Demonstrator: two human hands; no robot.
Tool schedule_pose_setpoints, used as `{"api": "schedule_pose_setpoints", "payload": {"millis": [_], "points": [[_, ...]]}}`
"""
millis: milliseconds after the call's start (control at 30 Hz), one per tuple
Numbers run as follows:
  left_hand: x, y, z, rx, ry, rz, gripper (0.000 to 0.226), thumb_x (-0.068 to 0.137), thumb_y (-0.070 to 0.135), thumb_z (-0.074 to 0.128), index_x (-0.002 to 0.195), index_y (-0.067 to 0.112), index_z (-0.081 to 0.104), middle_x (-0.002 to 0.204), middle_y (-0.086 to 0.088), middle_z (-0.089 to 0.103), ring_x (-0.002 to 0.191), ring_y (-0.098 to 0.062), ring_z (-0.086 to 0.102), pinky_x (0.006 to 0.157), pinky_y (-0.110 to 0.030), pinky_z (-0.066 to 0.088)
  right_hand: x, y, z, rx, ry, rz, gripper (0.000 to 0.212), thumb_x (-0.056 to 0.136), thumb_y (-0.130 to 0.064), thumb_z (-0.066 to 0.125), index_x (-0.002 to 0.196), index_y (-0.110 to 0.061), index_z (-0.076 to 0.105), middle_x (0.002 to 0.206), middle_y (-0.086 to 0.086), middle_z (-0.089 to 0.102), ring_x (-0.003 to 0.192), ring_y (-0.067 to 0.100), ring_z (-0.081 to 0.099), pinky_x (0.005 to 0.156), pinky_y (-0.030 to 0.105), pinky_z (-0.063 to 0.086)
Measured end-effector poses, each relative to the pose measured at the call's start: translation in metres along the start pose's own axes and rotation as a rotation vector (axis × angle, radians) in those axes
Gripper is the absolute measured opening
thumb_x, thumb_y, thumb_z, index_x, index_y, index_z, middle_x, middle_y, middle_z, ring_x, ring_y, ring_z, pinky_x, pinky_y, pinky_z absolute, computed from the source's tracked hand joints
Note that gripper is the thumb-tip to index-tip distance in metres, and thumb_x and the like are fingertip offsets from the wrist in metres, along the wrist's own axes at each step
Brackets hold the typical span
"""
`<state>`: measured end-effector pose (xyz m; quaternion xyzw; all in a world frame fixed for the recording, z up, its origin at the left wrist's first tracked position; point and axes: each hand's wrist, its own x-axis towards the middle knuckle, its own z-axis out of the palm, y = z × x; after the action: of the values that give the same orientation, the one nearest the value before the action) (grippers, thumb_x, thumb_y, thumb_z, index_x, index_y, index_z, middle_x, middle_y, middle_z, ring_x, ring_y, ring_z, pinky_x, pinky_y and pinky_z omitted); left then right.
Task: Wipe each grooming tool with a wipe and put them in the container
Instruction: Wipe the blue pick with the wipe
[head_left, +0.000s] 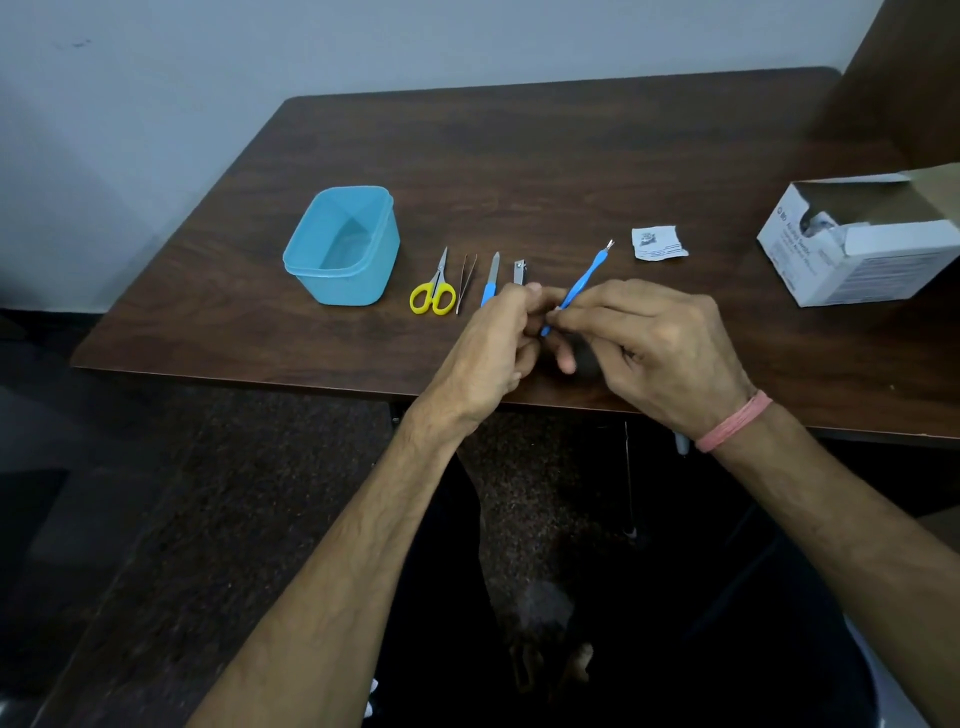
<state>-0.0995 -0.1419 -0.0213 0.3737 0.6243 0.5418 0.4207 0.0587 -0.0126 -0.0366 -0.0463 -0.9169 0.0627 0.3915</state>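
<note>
Right of the container (343, 247), both hands — left hand (496, 343), right hand (654, 345) — are pinching the blue cuticle pusher (582, 283), probably steadying it for wiping; the wipe is hidden.

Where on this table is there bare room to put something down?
Bare wood lies along the far side of the table, behind the blue container, and between the torn wrapper and the white box. It is crowded from the scissors to both hands holding the blue-handled tool.
</note>
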Motion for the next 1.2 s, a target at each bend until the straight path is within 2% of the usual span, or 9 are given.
{"api": "schedule_pose_setpoints", "payload": {"millis": [100,233,367,500,600,733,933,1067,1200], "points": [[-0.001,0.000,0.000,0.005,0.039,0.002,0.055,0.110,0.047,0.028,0.120,0.022,0.076,0.076,-0.005,0.074,0.049,-0.011,0.031,0.041,-0.020,0.026,0.000,0.000,-0.001,-0.002,-0.028,-0.017,0.027,0.106,-0.004,0.062,0.116,-0.018,0.084,0.115,-0.003,0.079,0.089,0.026,0.074,0.066,0.047,0.061],[0.002,-0.002,-0.002,0.102,0.072,0.038,0.053,0.112,0.045,0.034,0.110,0.020,0.081,0.080,-0.041,0.063,0.046,-0.013,0.030,0.041,-0.023,0.024,-0.001,0.000,0.000,0.007,-0.054,-0.032,0.029,0.103,-0.003,0.064,0.118,-0.018,0.083,0.114,-0.002,0.078,0.089,0.026,0.072,0.063,0.047,0.060],[0.002,-0.002,0.003,0.108,0.139,0.069,0.039,0.119,0.014,0.043,0.093,0.005,0.071,0.058,0.003,0.060,0.046,-0.005,0.034,0.044,-0.018,0.024,-0.001,-0.002,0.000,-0.001,-0.057,-0.019,0.027,0.099,-0.002,0.064,0.113,-0.017,0.082,0.113,-0.002,0.077,0.089,0.026,0.071,0.062,0.045,0.059],[0.003,-0.002,0.003,0.137,0.124,0.093,0.036,0.119,0.012,0.046,0.098,-0.008,0.068,0.062,0.001,0.059,0.044,-0.002,0.044,0.045,-0.010,0.032,-0.001,-0.002,0.000,0.011,-0.055,-0.008,0.027,0.097,-0.001,0.065,0.111,-0.017,0.082,0.113,-0.003,0.077,0.091,0.025,0.072,0.064,0.045,0.060],[0.004,-0.002,0.003,0.137,0.128,0.087,0.034,0.118,0.016,0.049,0.093,0.006,0.070,0.062,-0.008,0.050,0.044,-0.004,0.034,0.042,-0.016,0.028,-0.001,-0.001,0.001,0.048,-0.045,0.038,0.025,0.097,-0.003,0.068,0.109,-0.018,0.084,0.114,-0.003,0.076,0.092,0.025,0.072,0.066,0.046,0.061],[0.007,-0.005,0.004,0.131,0.126,0.095,0.036,0.118,0.016,0.051,0.086,0.020,0.068,0.058,0.010,0.048,0.045,-0.004,0.034,0.044,-0.017,0.028,0.000,-0.002,0.001,0.094,-0.059,0.045,0.014,0.101,-0.014,0.073,0.104,-0.021,0.085,0.113,-0.002,0.074,0.091,0.022,0.071,0.066,0.045,0.061],[0.011,-0.011,0.004,0.092,0.160,0.162,0.024,0.116,0.027,0.061,0.108,0.011,0.077,0.093,-0.001,0.079,0.086,-0.013,0.070,0.084,-0.034,0.054,-0.001,-0.007,-0.001,0.007,-0.018,0.046,0.014,0.106,-0.015,0.069,0.110,-0.017,0.083,0.112,-0.002,0.074,0.092,0.020,0.074,0.061,0.043,0.059],[0.010,-0.010,0.005,0.146,0.236,0.188,0.024,0.118,0.021,0.058,0.117,0.003,0.074,0.064,0.018,0.068,0.052,0.005,0.057,0.058,-0.007,0.041,0.000,-0.008,-0.002,0.011,-0.007,0.093,0.017,0.110,-0.018,0.066,0.118,-0.018,0.080,0.113,-0.005,0.075,0.090,0.020,0.076,0.059,0.045,0.060],[0.008,-0.006,0.007,0.157,0.234,0.200,0.025,0.118,0.018,0.057,0.122,-0.002,0.071,0.051,0.023,0.058,0.043,0.006,0.052,0.049,-0.006,0.036,0.001,-0.008,-0.001,0.022,0.011,0.127,0.016,0.110,-0.019,0.067,0.120,-0.019,0.079,0.112,-0.006,0.076,0.083,0.016,0.074,0.058,0.043,0.059]]}}
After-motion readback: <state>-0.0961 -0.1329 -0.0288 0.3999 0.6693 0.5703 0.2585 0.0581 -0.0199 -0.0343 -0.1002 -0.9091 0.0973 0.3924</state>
